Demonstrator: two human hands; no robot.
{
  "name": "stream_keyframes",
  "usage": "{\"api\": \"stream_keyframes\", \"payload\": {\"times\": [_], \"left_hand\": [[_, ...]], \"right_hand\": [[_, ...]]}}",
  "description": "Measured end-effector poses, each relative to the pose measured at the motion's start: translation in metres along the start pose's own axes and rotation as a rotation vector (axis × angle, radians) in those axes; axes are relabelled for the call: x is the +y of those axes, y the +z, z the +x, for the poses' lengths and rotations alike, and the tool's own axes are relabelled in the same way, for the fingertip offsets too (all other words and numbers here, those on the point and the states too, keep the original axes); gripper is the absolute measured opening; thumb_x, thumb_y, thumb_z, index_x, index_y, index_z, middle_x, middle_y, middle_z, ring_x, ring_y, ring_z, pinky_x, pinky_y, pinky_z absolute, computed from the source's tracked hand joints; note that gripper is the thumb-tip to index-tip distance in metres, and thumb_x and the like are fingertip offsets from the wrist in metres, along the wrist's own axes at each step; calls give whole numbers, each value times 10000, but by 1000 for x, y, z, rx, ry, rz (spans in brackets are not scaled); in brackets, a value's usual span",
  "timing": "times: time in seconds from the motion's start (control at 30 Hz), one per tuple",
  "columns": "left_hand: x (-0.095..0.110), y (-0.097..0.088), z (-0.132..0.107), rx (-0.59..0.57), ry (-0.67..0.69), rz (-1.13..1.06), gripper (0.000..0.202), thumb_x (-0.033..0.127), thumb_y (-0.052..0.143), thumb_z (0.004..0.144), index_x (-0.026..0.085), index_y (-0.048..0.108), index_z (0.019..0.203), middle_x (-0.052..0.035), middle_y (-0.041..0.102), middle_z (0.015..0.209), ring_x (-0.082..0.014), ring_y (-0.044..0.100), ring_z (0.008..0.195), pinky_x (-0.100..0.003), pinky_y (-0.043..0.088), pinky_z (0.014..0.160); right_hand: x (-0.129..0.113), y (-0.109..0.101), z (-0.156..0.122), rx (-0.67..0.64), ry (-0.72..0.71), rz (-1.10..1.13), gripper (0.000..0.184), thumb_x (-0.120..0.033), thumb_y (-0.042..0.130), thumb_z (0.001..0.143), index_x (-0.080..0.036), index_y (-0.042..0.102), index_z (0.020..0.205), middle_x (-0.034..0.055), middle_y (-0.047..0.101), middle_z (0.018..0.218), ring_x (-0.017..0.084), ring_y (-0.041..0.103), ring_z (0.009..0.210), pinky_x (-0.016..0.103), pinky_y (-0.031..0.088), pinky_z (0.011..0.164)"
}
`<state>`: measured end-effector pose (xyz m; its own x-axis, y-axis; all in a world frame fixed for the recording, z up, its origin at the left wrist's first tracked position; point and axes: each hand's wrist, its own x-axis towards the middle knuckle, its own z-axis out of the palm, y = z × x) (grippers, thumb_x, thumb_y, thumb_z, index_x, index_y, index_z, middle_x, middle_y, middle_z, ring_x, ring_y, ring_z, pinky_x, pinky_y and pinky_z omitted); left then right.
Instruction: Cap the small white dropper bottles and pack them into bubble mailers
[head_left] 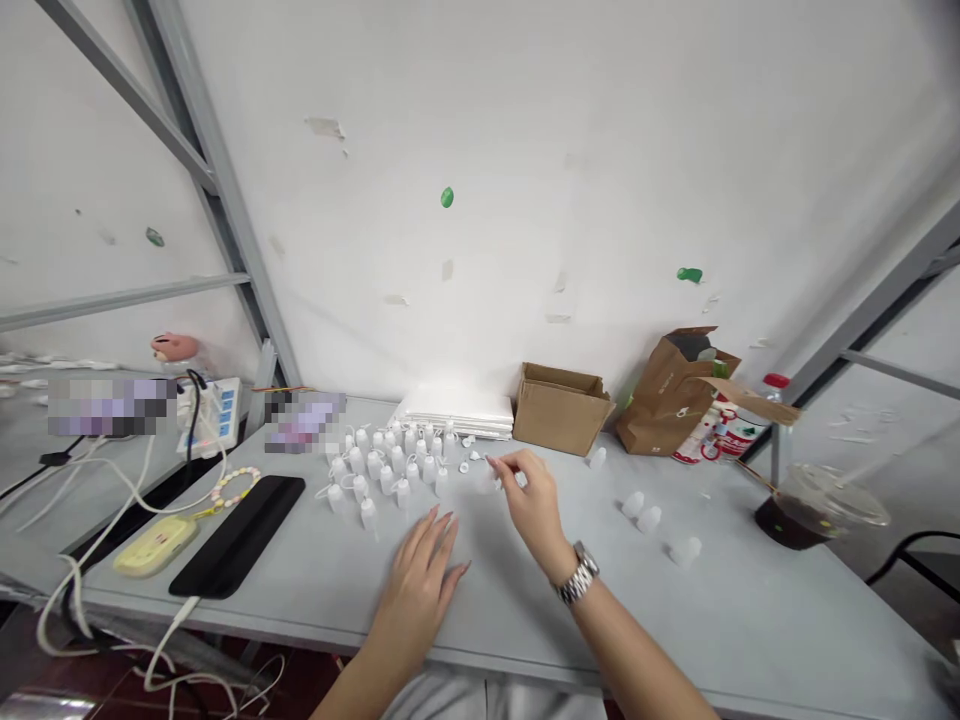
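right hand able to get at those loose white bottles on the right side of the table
Probably yes. The right hand is just above the grey table, and nothing appears to stand between it and the loose white plastic bottles, which lie within a short sideways move.

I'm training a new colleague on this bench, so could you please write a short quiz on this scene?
1. Which hand wears the metal wristwatch, left or right?
2. True or false: the cardboard box stands to the right of the white plastic bottles.
3. Fill in the blank: the cap of the clear bottle behind the plastic cup is ___.

Key: 1. Right hand. 2. True. 3. Red.
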<state>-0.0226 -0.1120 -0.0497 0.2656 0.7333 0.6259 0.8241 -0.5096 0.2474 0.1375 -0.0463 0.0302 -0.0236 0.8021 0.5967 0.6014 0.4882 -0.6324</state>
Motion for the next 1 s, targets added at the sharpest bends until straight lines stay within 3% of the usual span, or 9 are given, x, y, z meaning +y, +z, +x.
{"api": "stream_keyframes", "payload": {"times": [0.1,0.23,0.43,0.77,1.0], "left_hand": [[-2,0,-1,40,92,44,297,155,419,876,176,570,1131,-98,654,1088,-243,555,1100,-406,510,868],[2,-2,1,55,126,42,280,110,396,869,164,605,1048,-85,682,984,-224,607,997,-377,536,810],[1,-2,1,62,132,26,276,86,397,861,163,610,1019,-77,685,968,-226,606,999,-368,534,800],[-3,2,-1,70,143,23,274,104,404,864,165,607,1036,-80,686,966,-222,604,991,-369,524,794],[-10,6,-4,79,189,14,275,123,438,859,174,598,1076,-67,684,998,-204,596,1010,-337,508,827]], "right_hand": [[16,26,20,-90,-45,-89,274,-317,451,900,-192,581,694,0,627,672,141,547,647,286,332,733],[32,59,23,-151,-79,-143,275,-297,454,904,-187,593,694,5,651,687,142,549,652,288,306,736],[34,67,22,-170,-126,-250,289,-301,425,923,-179,587,718,8,657,705,136,552,651,277,300,711],[34,40,17,-222,-393,-524,252,-237,346,943,-156,564,1041,84,644,801,209,556,763,368,311,815],[51,-27,-31,-266,-439,-750,268,-192,320,944,-174,577,1015,59,615,752,193,533,677,361,334,761]]}}
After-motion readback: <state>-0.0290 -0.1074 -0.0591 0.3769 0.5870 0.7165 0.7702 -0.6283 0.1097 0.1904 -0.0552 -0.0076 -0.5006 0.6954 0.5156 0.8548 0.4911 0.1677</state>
